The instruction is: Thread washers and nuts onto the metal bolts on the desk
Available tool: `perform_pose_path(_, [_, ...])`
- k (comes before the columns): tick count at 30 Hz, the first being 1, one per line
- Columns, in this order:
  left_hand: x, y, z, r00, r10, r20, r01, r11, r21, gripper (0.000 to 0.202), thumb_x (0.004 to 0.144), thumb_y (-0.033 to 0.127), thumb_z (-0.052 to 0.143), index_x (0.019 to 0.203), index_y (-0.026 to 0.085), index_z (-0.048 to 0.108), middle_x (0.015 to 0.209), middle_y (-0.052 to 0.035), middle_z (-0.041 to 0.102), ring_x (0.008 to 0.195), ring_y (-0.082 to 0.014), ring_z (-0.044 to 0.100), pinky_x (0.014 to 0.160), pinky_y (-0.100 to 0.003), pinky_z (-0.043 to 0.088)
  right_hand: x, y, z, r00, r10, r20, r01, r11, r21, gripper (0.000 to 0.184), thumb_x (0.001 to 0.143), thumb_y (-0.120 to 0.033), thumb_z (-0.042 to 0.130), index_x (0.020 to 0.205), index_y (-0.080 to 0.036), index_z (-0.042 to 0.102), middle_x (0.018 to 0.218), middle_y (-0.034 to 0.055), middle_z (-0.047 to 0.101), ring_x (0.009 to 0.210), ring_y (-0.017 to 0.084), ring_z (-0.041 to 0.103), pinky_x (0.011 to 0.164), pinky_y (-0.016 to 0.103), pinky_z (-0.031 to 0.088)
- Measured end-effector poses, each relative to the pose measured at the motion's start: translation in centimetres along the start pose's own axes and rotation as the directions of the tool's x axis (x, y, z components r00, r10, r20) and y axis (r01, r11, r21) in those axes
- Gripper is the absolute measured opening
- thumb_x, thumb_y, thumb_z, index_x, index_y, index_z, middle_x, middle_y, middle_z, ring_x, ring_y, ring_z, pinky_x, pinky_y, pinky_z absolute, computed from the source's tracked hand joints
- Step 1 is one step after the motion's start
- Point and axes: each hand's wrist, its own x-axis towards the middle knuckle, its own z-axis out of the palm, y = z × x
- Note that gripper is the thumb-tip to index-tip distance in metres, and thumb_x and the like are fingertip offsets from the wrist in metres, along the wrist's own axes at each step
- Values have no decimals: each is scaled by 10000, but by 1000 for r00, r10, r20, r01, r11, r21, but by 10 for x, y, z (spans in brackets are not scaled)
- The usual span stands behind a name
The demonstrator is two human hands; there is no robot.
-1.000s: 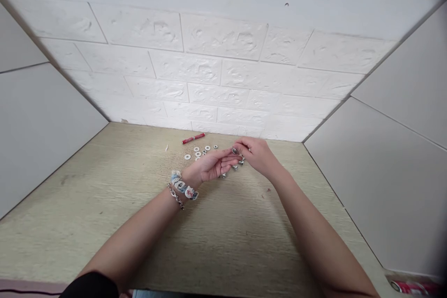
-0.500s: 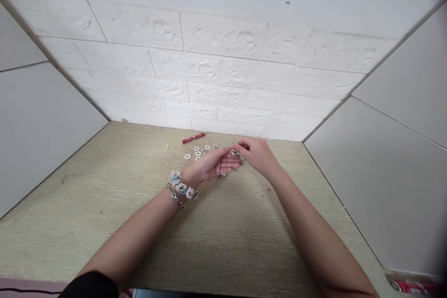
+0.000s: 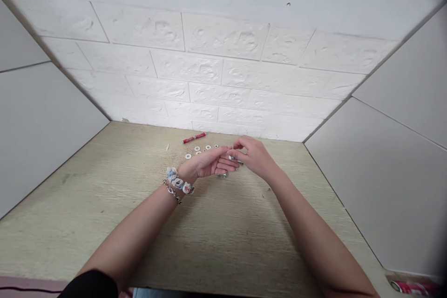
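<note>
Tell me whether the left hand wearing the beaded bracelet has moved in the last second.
Yes, slightly: the left hand has drifted left and farther away across the wooden table, closing on the thin red stick, which stayed put.

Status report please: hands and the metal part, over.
Right hand pinches small metal part over table. Left hand touches it, grip unclear. Washers loose behind, nothing blocking.

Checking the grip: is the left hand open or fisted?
Open: the left hand has its fingers stretched toward the right hand, which pinches a small metal part.
</note>
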Motion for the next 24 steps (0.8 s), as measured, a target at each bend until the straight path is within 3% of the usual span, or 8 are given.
perform_pose_path(7, [-6,3,4,998,-38,53,39,999,-12,326,807,404,541,804,93,640,795,-109,691,640,-123,642,553,-186,496,1,4,5,996,-75,46,68,988,141,295,801,-456,534,913,-204,640,1001,58,614,932,193,549,826,325,399])
perform_pose_path(13, [-3,5,7,992,99,-84,-109,986,-123,248,847,325,503,777,109,604,622,-49,648,555,-109,624,488,-168,489,-3,-2,7,979,-99,178,46,959,280,500,860,-557,347,1096,-197,601,1264,86,508,1179,218,443,981,359,329])
perform_pose_path(15, [-2,6,6,981,117,-157,-139,980,-141,221,848,298,501,788,112,605,644,-49,655,572,-104,631,482,-152,487,-3,-3,3,984,-78,161,25,951,309,512,850,-579,343,1036,-196,628,1216,76,550,1143,218,476,963,345,347])
perform_pose_path(17, [-2,8,5,969,99,-226,-136,979,-151,242,844,314,502,764,109,603,671,-63,665,581,-103,635,475,-145,486,-4,-3,-2,995,-14,100,-22,938,345,552,838,-612,321,804,-181,664,1049,76,631,1042,220,539,904,329,389])
perform_pose_path(20, [-1,8,5,961,73,-265,-121,978,-170,278,836,345,507,741,102,602,705,-80,676,603,-104,642,474,-139,488,-3,-1,-3,992,115,-60,-81,909,410,641,827,-654,259,526,-174,558,765,76,641,875,206,586,832,316,419])
perform_pose_path(22, [-1,7,6,968,71,-241,-112,980,-163,282,828,354,520,758,96,609,705,-83,675,615,-108,645,481,-140,492,-2,-1,0,982,146,-123,-82,905,417,632,830,-655,248,602,-176,592,787,70,639,884,199,581,852,320,411])
perform_pose_path(24, [-2,6,7,976,63,-207,-96,984,-150,300,827,368,518,770,89,615,693,-87,671,608,-113,643,490,-147,498,-2,-2,6,987,129,-92,-82,913,399,594,840,-637,261,857,-184,645,995,73,636,1016,202,544,913,330,381])
